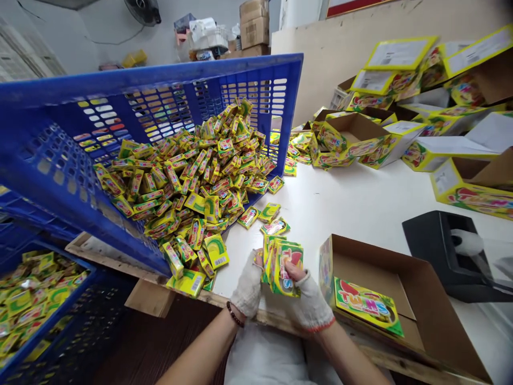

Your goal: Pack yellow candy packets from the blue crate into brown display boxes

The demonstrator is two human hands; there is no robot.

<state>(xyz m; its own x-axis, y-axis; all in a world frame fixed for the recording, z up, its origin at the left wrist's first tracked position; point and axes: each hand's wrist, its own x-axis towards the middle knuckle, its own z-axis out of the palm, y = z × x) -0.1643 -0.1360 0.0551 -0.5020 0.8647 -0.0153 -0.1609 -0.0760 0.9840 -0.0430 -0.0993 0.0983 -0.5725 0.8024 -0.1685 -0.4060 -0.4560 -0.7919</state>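
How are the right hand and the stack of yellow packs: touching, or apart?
Touching. The head view shows the right hand with its thumb across the front of the yellow packs.

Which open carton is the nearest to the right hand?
The carton between the right hand and the black dispenser; the other cartons are heaped farther back.

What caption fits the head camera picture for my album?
Gloved left hand and right hand hold yellow packs beside a blue crate heaped with more.
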